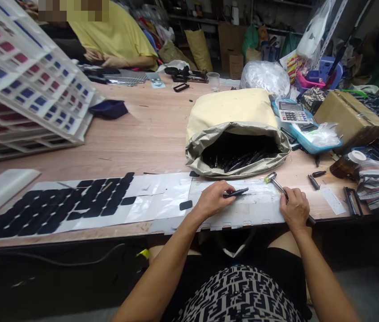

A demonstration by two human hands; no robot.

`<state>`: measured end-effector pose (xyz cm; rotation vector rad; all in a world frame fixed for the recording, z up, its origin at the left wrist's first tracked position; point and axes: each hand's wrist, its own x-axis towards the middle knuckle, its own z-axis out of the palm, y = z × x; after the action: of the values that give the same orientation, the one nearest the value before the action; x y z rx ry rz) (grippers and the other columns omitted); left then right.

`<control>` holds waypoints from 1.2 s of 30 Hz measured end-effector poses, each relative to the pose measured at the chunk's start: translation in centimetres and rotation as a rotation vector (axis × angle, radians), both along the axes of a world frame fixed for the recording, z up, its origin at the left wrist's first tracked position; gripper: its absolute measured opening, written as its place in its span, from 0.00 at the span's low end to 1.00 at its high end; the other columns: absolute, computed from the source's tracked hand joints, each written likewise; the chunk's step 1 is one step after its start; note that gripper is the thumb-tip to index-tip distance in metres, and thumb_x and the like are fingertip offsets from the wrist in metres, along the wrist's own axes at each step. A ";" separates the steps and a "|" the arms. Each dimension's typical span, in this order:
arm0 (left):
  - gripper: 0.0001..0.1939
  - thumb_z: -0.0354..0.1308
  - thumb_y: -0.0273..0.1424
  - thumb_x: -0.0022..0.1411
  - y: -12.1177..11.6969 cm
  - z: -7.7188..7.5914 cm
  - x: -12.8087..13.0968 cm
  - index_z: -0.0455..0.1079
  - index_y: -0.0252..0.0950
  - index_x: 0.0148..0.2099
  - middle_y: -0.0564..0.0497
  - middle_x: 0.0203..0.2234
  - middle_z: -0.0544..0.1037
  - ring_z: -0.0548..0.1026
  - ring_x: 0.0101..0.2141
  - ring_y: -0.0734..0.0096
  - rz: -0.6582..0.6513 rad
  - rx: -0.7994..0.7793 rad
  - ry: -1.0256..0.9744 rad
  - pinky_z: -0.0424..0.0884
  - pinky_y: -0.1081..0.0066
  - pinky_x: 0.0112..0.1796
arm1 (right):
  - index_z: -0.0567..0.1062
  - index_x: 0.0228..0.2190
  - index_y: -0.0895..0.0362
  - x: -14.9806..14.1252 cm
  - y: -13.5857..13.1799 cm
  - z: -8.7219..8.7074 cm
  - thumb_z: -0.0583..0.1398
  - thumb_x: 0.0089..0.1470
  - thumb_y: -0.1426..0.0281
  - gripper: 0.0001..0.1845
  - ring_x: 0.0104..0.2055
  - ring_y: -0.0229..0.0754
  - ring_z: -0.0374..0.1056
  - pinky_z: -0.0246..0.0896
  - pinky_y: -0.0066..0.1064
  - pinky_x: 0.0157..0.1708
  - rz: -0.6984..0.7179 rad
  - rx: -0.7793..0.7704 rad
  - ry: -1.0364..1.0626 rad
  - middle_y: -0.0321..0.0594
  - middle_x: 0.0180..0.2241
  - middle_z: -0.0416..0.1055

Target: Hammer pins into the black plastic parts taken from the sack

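My left hand [214,197] pinches a slim black piece [238,192] just above a pale board [259,210] at the table's front edge; its exact kind is too small to tell. Wrapped round the dark handle of a small hammer [279,184] is my right hand [295,209]. The hammer's yellowish head [270,177] points away from me, close to the board. Behind both hands lies an open yellow sack [232,107] on its side, with many black pieces [246,161] inside its mouth. One black rounded patch [185,205] rests left of my left hand.
Rows of black patches [41,208] lie on a white sheet [155,192] at left. A white plastic crate [41,89] tilts at far left. On the right are a calculator [292,112], a cardboard box [352,118] and a jar [347,164]. Across the table sits a person in yellow [115,36].
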<state>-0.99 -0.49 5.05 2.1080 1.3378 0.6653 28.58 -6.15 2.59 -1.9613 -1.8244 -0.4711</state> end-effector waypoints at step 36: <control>0.11 0.64 0.33 0.57 -0.4 -2.7 -0.9 0.81 0.41 0.43 0.52 0.30 0.73 0.71 0.35 0.68 0.034 -0.079 -0.219 0.68 0.70 0.37 | 0.75 0.51 0.53 -7.0 -3.3 2.4 0.54 0.65 0.70 0.16 0.43 0.42 0.73 0.69 0.35 0.47 0.524 -0.087 0.471 0.43 0.40 0.76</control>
<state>-1.85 -0.88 2.40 1.8934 1.2601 0.8185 21.60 -9.46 5.01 -1.3941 -1.9452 0.2206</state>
